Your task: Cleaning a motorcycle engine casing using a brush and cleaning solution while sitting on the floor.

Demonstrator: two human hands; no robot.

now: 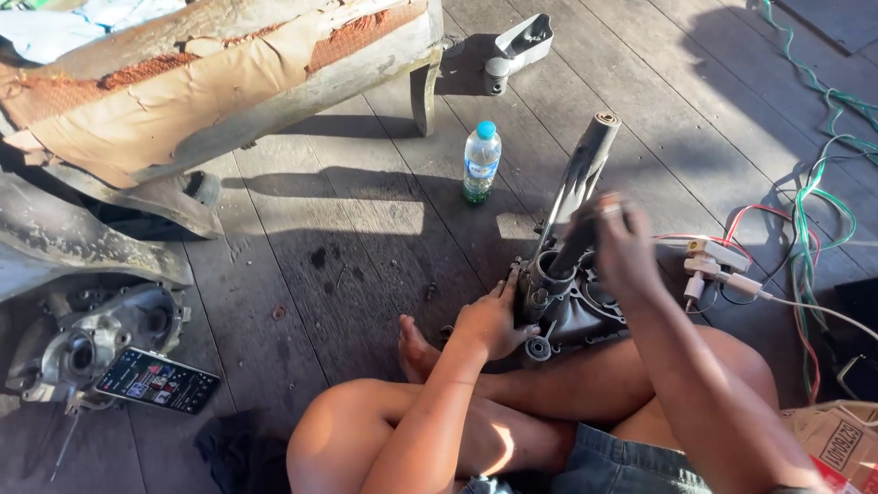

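left hand [489,320] steadies engine casing [572,306]; right hand [622,242] grip clenched on tool handle [576,238]; capped water bottle [481,162] nearby.

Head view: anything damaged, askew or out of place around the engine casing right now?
Yes. The seat at upper left is damaged: its tan cover is torn open and orange foam shows. A phone lies screen-up, propped on another metal casing at lower left. The left hand steadies the grey casing; the right hand grips its shaft.

Grey engine casing [572,306], blue-capped clear bottle [481,162], green and red wires [809,229].
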